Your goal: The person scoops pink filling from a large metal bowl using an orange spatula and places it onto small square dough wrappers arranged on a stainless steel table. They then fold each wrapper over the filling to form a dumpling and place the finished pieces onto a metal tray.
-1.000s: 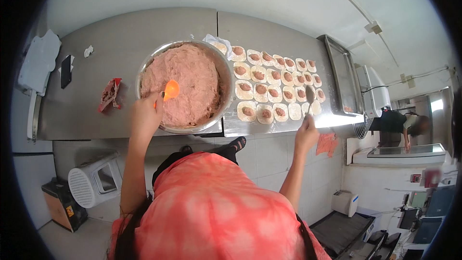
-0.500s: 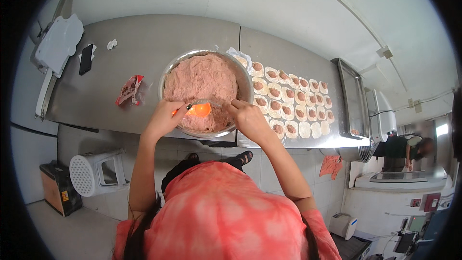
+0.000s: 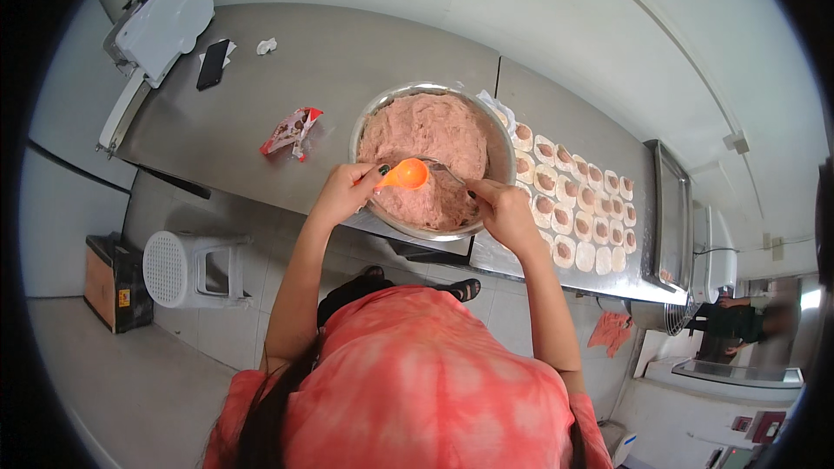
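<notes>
The left hand (image 3: 346, 194) was closed in a pinch on the handle of an orange scoop (image 3: 412, 174), fingers gathered near its rear end, a grip that seemed to keep the cup clear and facing up. The right hand (image 3: 506, 211) was likewise closed, its fingertips around the handle of a metal spoon (image 3: 445, 170), whose head pointed left toward the scoop; whether the two touched could not be told. Held so, the tools met over the bowl, where any drip would probably have dropped back in.

Beneath them, the pinkish minced meat (image 3: 426, 126) filled much of a wide steel bowl (image 3: 361, 124), with a lower hollow on the near side, close to the person. The bowl stood at the near part of the tabletop (image 3: 347, 52), presumably for an easy reach by both hands.

To its right, round-cornered dough wrappers (image 3: 585, 258) lay flat in rows, most with a dab of meat near the middle; spread out like this, each probably stayed easy to reach. A few at the right end of the nearest row were bare. A metal tray (image 3: 660, 217) stood beyond them at the right. A torn red packet (image 3: 294, 132) and a black phone (image 3: 214, 65) lay left of the bowl, apart from the wrappers.
</notes>
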Demonstrator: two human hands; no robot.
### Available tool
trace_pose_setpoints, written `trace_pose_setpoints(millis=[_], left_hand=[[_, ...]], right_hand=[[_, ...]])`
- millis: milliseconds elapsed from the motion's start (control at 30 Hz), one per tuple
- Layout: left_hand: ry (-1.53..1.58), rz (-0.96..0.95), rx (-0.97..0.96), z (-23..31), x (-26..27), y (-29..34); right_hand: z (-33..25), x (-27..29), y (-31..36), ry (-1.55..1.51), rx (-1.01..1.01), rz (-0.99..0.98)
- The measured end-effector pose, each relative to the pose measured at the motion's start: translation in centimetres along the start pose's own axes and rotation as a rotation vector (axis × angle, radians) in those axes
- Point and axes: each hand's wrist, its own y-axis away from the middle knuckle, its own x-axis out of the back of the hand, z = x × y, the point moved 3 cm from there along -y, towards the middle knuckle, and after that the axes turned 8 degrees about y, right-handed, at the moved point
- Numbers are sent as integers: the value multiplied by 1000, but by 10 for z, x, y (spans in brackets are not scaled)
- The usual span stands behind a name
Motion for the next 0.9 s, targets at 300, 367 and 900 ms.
trace_pose_setpoints(millis=[300, 367, 900], left_hand=[[138, 117, 37, -4, 19, 4], [60, 134, 22, -2, 18, 4], [-325, 397, -182, 10, 23, -2]], right_hand=[[4, 2, -1, -65, -96, -41], [-1, 0, -8, 6, -89, -28], [-26, -29, -41, 654, 66, -12]])
